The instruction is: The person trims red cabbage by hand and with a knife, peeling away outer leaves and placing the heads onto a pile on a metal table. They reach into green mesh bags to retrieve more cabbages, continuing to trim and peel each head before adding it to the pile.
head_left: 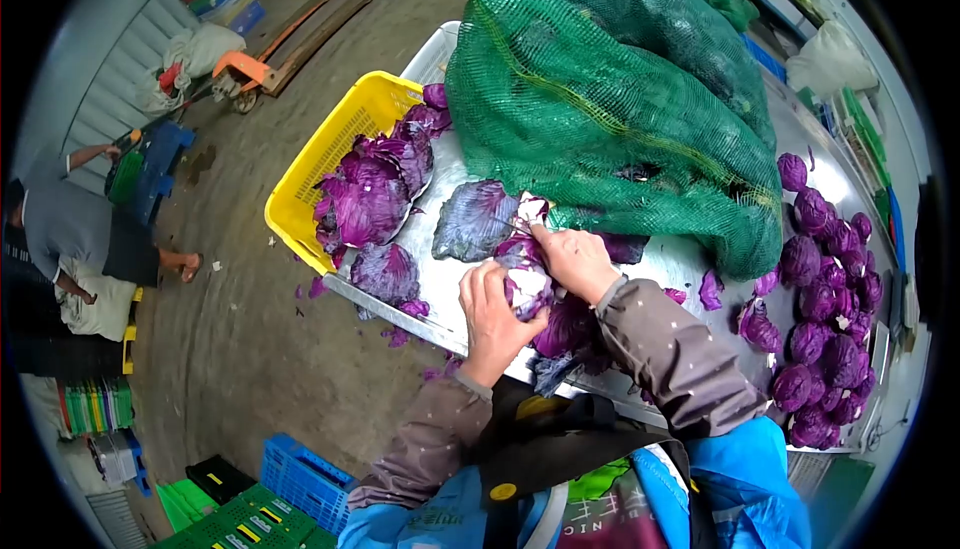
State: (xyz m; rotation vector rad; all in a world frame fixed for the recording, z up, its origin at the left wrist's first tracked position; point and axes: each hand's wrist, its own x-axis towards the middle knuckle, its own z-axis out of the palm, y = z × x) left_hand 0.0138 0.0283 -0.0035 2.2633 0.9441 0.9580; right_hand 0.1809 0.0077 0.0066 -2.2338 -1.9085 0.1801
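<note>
My left hand [492,317] is curled around a trimmed red cabbage [527,287] whose cut base shows white. Against the top of that cabbage, my right hand [573,261] is closed, its thumb and fingers by a whitish stem piece [532,211]. A thin dark edge shows at its fingertips, but what it grips is mostly hidden. A loose outer cabbage leaf [474,221] lies just left of the hands on the metal table [450,167]. More purple leaves lie under and beside my wrists. Close above the hands rests a green mesh sack [610,119].
A yellow basket [300,184] of purple leaves stands at the table's left edge. Several trimmed red cabbages [825,319] are piled at the right. Green and blue crates [300,479] sit on the floor below. Another person [80,219] is at far left, near an orange pallet jack [245,71].
</note>
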